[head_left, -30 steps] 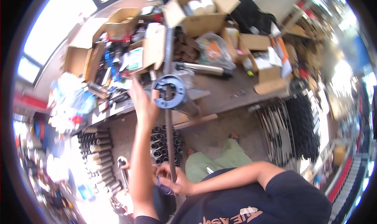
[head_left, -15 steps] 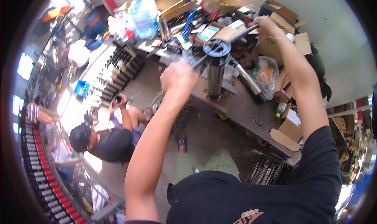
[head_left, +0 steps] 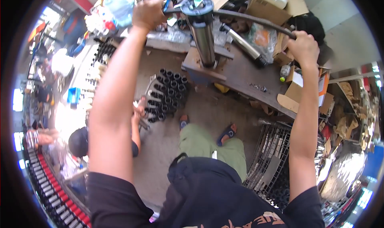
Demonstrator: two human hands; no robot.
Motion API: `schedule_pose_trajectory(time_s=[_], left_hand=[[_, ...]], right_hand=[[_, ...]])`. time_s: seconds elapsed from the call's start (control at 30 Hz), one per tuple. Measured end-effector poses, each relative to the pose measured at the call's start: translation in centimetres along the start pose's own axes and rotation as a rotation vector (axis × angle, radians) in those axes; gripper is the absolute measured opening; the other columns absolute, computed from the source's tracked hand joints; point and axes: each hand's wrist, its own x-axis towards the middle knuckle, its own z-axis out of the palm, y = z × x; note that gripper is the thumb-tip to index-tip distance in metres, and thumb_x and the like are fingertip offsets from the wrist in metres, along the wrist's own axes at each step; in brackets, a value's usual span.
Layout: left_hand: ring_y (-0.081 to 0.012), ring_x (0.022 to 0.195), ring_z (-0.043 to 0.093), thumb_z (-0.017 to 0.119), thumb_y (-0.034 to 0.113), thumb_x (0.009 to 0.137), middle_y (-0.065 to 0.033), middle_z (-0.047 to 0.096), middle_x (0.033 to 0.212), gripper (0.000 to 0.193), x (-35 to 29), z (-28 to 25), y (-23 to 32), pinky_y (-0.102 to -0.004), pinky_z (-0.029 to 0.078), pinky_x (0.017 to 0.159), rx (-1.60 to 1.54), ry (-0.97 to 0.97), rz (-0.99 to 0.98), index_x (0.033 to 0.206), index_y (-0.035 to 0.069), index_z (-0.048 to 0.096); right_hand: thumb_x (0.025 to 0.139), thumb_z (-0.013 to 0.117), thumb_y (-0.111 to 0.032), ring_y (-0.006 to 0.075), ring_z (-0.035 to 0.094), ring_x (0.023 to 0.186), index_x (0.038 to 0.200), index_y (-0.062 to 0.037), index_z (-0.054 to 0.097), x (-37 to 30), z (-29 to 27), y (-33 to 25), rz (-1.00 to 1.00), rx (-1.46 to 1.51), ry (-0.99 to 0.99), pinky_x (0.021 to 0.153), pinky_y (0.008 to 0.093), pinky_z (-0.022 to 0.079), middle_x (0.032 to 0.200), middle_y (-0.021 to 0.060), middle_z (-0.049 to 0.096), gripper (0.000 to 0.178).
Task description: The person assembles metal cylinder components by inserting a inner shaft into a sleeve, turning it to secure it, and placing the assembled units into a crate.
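Note:
A shiny metal cylinder (head_left: 203,40) stands upright, its lower end at a clamp block (head_left: 192,63) on the bench edge. On top of it sits a grey round wrench head (head_left: 197,6) with a long dark bar (head_left: 256,19) reaching out to both sides. My left hand (head_left: 149,14) is closed around the short left end of the bar, close to the head. At the far right end, my right hand (head_left: 304,48) grips the bar with fingers wrapped round it. How the head meets the cylinder is hidden.
Another metal cylinder (head_left: 246,46) lies on the bench (head_left: 256,102) beside a clear plastic bag (head_left: 262,38). Open cardboard boxes (head_left: 266,8) crowd the back. Several black tubes (head_left: 166,94) stand on the floor near a co-worker in a black cap (head_left: 79,142). A wire basket (head_left: 266,156) is right of my feet.
The bar has swung clockwise as seen from above: my right hand came nearer and further right, my left hand went away and left. Both keep their hold. The view has shifted too.

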Motion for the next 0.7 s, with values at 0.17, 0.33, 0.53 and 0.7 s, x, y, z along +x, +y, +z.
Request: schedule_pose_trajectory(time_s=[0.17, 0.33, 0.53, 0.7], left_hand=[[-0.0310, 0.057, 0.067, 0.071, 0.034, 0.072, -0.0077, 0.065, 0.071, 0.022, 2.0, 1.3, 1.6, -0.0431, 0.054, 0.051, -0.165, 0.207, 0.095, 0.078, 0.015, 0.062], [-0.0341, 0.063, 0.069, 0.067, 0.036, 0.080, -0.0091, 0.067, 0.071, 0.024, 2.4, 1.4, 1.9, -0.0462, 0.053, 0.052, -0.274, 0.193, 0.084, 0.075, 0.015, 0.057], [-0.0350, 0.064, 0.070, 0.063, 0.039, 0.082, -0.0100, 0.071, 0.073, 0.025, 4.6, 6.1, 0.5, -0.0475, 0.055, 0.054, -0.353, 0.301, 0.240, 0.074, 0.015, 0.059], [-0.0342, 0.073, 0.069, 0.067, 0.045, 0.081, -0.0079, 0.068, 0.081, 0.031, 5.8, 5.5, 1.0, -0.0460, 0.055, 0.060, -0.447, 0.234, 0.313, 0.084, 0.014, 0.061]], right_hand=[[0.084, 0.065, -0.040, 0.0382, 0.070, 0.094, 0.093, -0.0098, 0.078, 0.9, -0.7, 1.3, 0.199, -0.022, -0.039, 0.086, 0.0477, 0.056, 0.099, 0.0197, 0.072, 0.034], [0.082, 0.061, -0.030, 0.0403, 0.068, 0.101, 0.101, -0.0103, 0.076, -2.4, -3.1, 0.0, 0.265, -0.078, 0.062, 0.093, 0.0476, 0.054, 0.106, 0.0227, 0.070, 0.031], [0.083, 0.059, -0.030, 0.0367, 0.068, 0.104, 0.106, -0.0125, 0.075, -10.7, -6.1, -6.2, 0.471, -0.124, -0.030, 0.092, 0.0454, 0.055, 0.113, 0.0176, 0.071, 0.033], [0.084, 0.063, -0.037, 0.0414, 0.069, 0.091, 0.097, -0.0149, 0.078, -14.2, -7.4, -8.3, 0.595, -0.095, 0.011, 0.085, 0.0496, 0.055, 0.093, 0.0203, 0.072, 0.030]])
